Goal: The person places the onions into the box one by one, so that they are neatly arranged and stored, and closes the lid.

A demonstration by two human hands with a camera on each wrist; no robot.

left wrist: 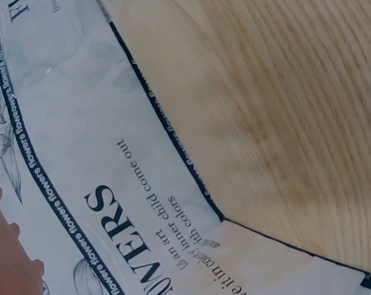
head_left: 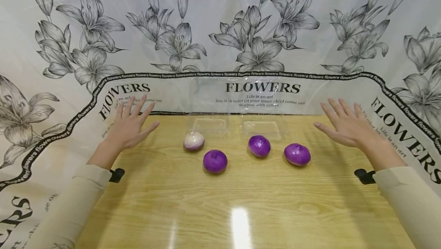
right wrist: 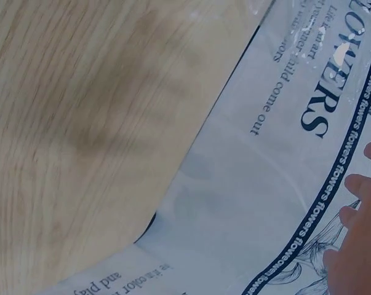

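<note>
My left hand is held up at the left with fingers spread, holding nothing. At the right my right hand is raised the same way, also with nothing in it. Between them on the wooden table lie three glossy purple onions: one near the middle, another right of centre and a third farther right. A pale onion, white above and purplish below, sits left of these. Behind them stand two clear plastic boxes, left and right, their transparent lids raised. Neither hand touches anything.
A white sheet printed with flowers and lettering closes off the back and both sides of the table. Dark wrist-worn pieces show at the left cuff and the right cuff.
</note>
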